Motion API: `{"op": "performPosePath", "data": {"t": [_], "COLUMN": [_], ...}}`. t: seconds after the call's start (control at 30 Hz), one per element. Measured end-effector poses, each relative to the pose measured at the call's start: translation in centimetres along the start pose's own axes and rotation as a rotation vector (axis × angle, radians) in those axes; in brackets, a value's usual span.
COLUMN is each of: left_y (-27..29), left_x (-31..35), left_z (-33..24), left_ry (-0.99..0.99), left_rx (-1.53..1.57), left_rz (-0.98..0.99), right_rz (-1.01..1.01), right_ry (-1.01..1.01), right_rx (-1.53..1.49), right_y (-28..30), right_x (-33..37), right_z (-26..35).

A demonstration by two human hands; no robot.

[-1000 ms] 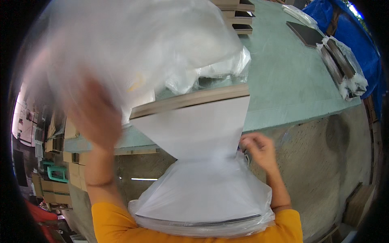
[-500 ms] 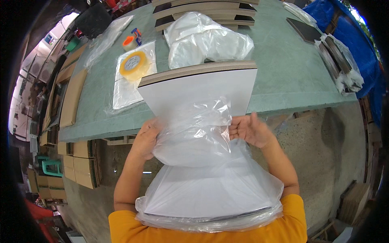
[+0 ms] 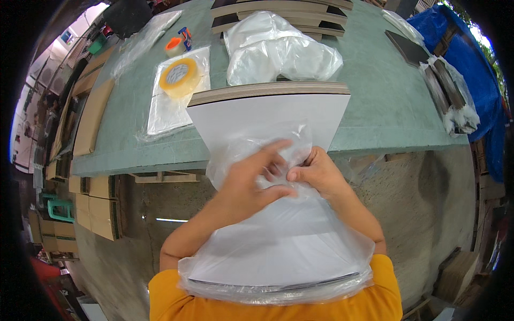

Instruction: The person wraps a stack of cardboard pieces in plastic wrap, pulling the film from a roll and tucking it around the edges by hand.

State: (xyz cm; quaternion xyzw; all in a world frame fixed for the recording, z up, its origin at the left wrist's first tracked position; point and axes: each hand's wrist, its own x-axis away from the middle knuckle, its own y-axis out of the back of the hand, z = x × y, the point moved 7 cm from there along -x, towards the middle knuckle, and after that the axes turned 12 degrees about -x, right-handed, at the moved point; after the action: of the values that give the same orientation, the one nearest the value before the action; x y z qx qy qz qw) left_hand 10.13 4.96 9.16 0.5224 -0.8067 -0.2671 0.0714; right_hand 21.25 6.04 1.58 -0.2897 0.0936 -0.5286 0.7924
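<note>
A thick stack of boards with a white face reaches from the table edge back toward my chest. Clear plastic film lies bunched across its middle, and more film wraps its near part. My right hand is closed, pinching the gathered film between thumb and fingers at the right of the middle. Over the same bunched film hangs my left hand, thumb and fingers spread apart and slightly blurred. Its fingertips are close to the right hand, and whether they touch the film is hard to see.
On the green table lie a crumpled plastic bag pile, a big tape roll on flat bags, and an orange-cored tape roll. Dark boards are stacked at the back. Wrapped boards sit far right.
My left hand has moved right, from the stack's left side to above the bunched film, and its fingers have spread. My right hand has shifted inward and closed on the film.
</note>
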Motion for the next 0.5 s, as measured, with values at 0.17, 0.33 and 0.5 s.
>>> {"op": "performPosePath", "data": {"t": [0.17, 0.33, 0.5], "left_y": [4.6, 19.5, 9.2], "left_x": [3.6, 11.2, 2.7], "left_z": [13.1, 17.9, 5.2], "left_ry": [0.172, 0.346, 0.000], "left_rx": [-0.292, 0.126, 0.033], "left_rz": [-0.087, -1.133, -0.644], "right_rz": [-0.050, -0.048, 0.096], "right_ry": [-0.053, -0.072, -0.066], "right_rx": [-0.382, -0.347, -0.180], "right_y": [5.7, 7.8, 0.6], "right_x": [1.9, 3.3, -0.4], "right_z": [-0.4, 0.1, -0.5]}}
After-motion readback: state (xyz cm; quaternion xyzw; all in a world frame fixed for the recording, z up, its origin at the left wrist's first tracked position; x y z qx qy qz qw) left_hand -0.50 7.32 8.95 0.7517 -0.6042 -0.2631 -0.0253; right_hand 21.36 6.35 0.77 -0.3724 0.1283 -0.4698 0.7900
